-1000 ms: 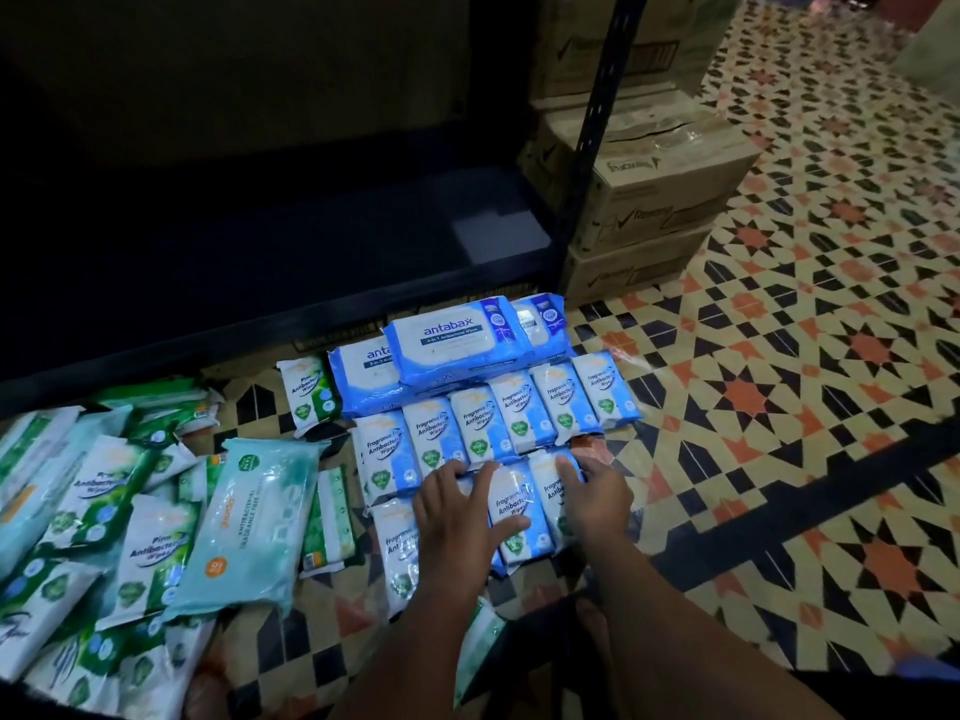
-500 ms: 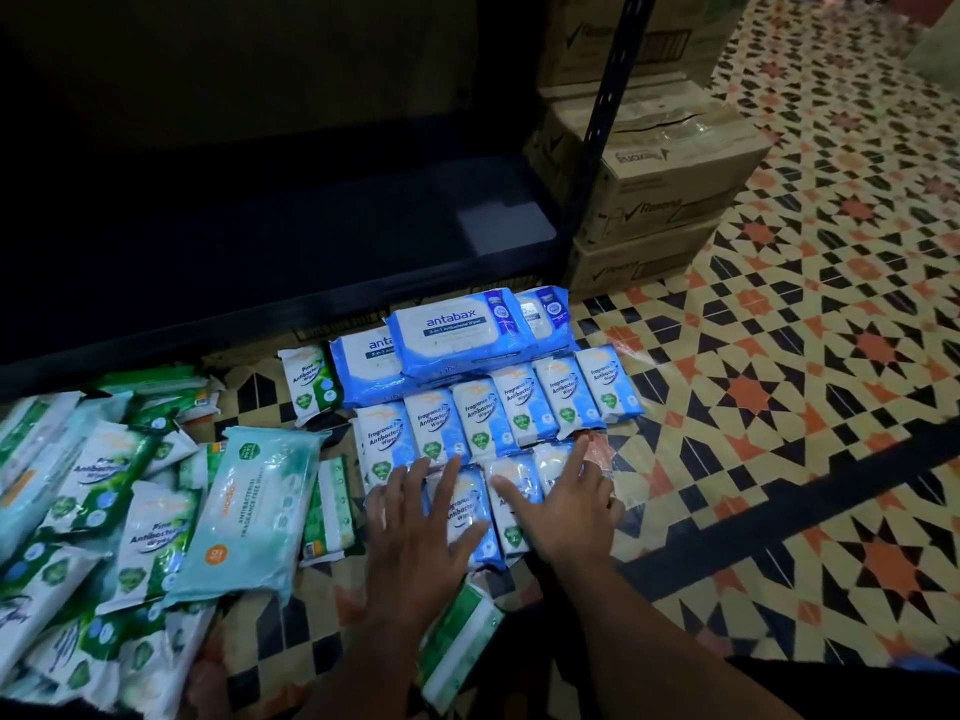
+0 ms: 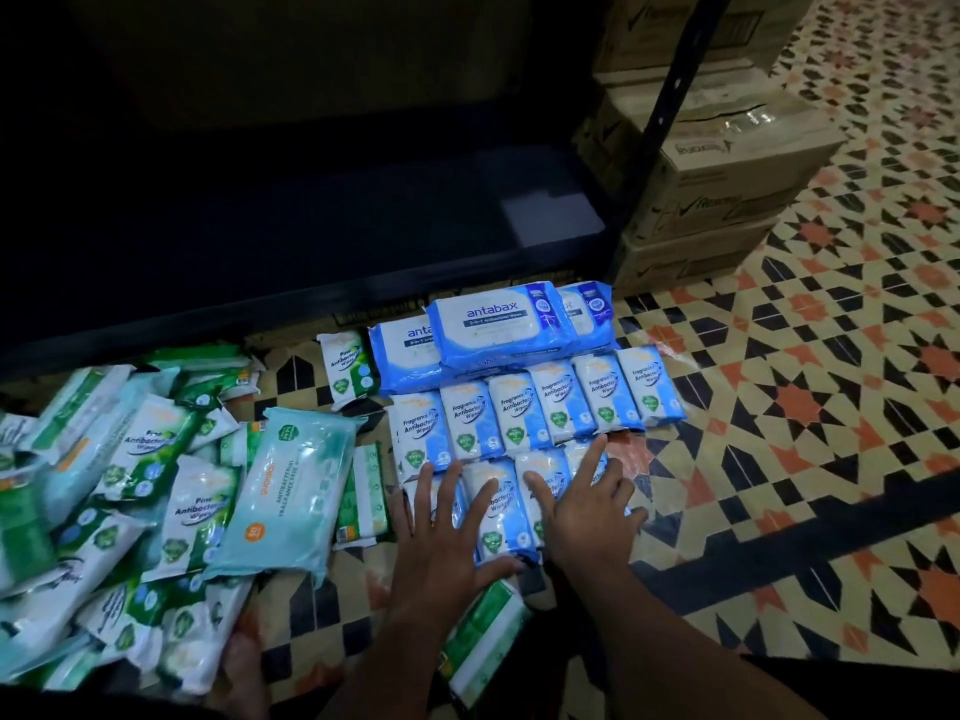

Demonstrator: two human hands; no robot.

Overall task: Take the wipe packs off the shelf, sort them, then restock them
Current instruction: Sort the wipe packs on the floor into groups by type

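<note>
Hands [image 3: 514, 517] flat on blue packs [image 3: 501, 506], lengthwise

**Labels on show around the hands**

Beyond the left hand [image 3: 441, 532], the big blue pack [image 3: 493, 324] reads "antabax". Small blue packs [image 3: 519, 413] under and past the fingers say "Fragrance Free Antibacterial Wipes". Out to its left, green packs [image 3: 200, 506] read "Pine Antibacterial Wipes"; the teal pack [image 3: 291, 491] shows "ANTIBACTERIAL".
</note>
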